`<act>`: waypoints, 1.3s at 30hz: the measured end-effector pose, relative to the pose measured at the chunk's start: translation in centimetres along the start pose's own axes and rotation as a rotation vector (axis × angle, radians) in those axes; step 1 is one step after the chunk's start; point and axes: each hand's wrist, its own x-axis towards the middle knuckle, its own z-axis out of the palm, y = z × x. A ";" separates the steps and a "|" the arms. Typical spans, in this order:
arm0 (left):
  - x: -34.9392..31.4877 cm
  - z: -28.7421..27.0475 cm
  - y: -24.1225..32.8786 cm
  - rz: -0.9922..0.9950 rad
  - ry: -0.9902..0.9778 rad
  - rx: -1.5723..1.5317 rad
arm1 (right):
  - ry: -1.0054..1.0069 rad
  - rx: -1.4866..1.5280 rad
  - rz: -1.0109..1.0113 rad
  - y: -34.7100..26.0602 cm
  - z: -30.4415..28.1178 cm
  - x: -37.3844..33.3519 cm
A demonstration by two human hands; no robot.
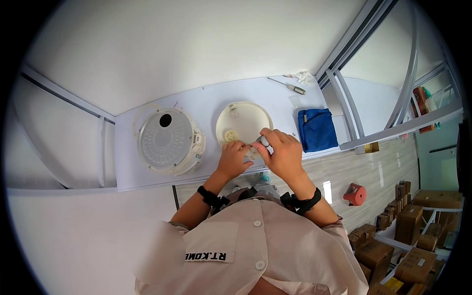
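Note:
A round cream lid [251, 120], shallow like a dish, lies on the white table in front of me. My left hand [233, 160] grips its near rim, fingers bent over the edge and thumb on the near side. In my right hand [283, 152], thumb and fingers close around a tool with a rounded grey handle [264, 141], seemingly a screwdriver. Its tip points toward a small cream tab [252, 154] at the lid's near edge and is partly hidden by my fingers. Inside the lid, beside my left fingers, sits a yellowish spoked disc [230, 135].
Left of the lid stands a round white appliance [169, 140] with a grey top. A screwdriver [296, 89], crumpled white tissue [303, 77] and a folded blue cloth [317, 130] lie to the right. Metal frames flank the white table [206, 98]. A red stool [355, 194] and cardboard boxes [408, 226] stand on the floor.

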 end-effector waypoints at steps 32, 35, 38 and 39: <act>2.1 4.1 1.2 -0.091 -0.075 0.074 | -0.280 -0.291 0.094 -3.3 -2.1 -2.1; 2.2 4.3 1.0 -0.125 -0.107 0.077 | -0.452 -0.387 0.298 -3.8 -2.2 -1.3; 1.5 4.5 1.1 -0.096 0.018 0.064 | -0.318 -0.433 0.242 -4.2 -3.0 -1.1; 1.5 4.3 1.2 -0.080 0.081 0.063 | -0.213 -0.446 0.174 -4.2 -3.2 -1.3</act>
